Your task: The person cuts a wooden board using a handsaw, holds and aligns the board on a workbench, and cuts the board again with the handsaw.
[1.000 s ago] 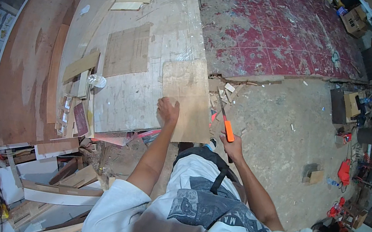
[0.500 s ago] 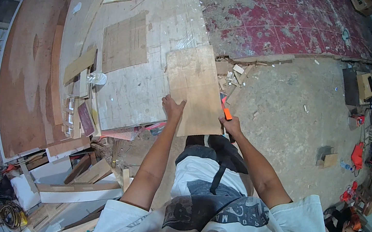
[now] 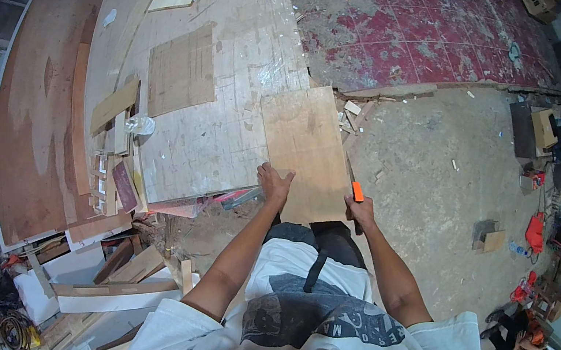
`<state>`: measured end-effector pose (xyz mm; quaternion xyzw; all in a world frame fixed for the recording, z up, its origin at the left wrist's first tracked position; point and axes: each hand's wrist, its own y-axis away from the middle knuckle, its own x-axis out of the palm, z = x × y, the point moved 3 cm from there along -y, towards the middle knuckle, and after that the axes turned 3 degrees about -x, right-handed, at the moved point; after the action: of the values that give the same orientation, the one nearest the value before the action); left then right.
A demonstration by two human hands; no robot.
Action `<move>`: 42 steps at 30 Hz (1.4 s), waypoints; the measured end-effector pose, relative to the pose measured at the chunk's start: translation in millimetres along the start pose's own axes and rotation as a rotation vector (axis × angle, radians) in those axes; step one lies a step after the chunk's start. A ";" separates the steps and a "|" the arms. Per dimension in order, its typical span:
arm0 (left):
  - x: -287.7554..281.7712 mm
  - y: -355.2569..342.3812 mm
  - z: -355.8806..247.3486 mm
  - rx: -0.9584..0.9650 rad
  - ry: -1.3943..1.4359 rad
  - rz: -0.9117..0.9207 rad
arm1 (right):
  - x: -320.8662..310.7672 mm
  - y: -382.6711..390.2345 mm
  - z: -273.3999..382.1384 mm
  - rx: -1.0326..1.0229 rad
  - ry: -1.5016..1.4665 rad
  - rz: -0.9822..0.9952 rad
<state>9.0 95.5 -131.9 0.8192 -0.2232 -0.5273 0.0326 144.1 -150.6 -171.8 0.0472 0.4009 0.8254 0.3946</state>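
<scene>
A pale plywood rectangle (image 3: pixel 312 139) lies over the front right corner of the large worktable (image 3: pixel 192 145), overhanging it. My left hand (image 3: pixel 275 183) grips the rectangle's left edge near the front, thumb over its top. My right hand (image 3: pixel 361 214) is closed on a handsaw (image 3: pixel 357 191) with an orange and dark handle, at the board's right edge. The saw blade runs up along that edge, partly hidden. Small wood scraps (image 3: pixel 352 109) lie beyond the board on the right.
A tall brown panel (image 3: pixel 36 104) stands at left, above a pile of offcuts (image 3: pixel 105 294). Thin strips (image 3: pixel 121 107) lie on the worktable. Right are a concrete floor (image 3: pixel 433 149), red tiled surface (image 3: pixel 421 43), clutter (image 3: pixel 534 232) and a seated person (image 3: pixel 517 337).
The plywood rectangle has shifted right, further off the worktable. My left hand has moved to its left edge, and my right hand has brought the saw against its right edge.
</scene>
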 end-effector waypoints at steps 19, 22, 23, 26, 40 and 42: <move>4.2 -88.2 -89.9 0.357 0.029 -0.196 | -15.5 9.1 -14.7 -0.045 0.026 -0.072; 13.8 -108.4 -99.7 0.493 -0.058 -0.122 | -10.0 17.3 -9.3 -0.031 0.017 -0.046; 17.1 -112.7 -102.6 0.525 -0.095 -0.127 | -10.2 21.1 -6.3 -0.035 0.010 -0.065; 25.9 -122.0 -108.2 0.549 -0.144 -0.120 | -11.8 21.0 -2.3 -0.001 -0.056 -0.055; 37.6 -118.3 -109.0 0.547 -0.167 -0.151 | -18.1 16.5 -7.2 0.038 -0.170 -0.023; 38.8 -118.7 -108.3 0.536 -0.188 -0.147 | -25.9 19.5 5.7 -0.259 0.034 -0.206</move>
<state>156.8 166.9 -151.3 0.7600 -0.2967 -0.5243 -0.2440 152.1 -172.0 -148.1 -0.0595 0.3005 0.8260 0.4732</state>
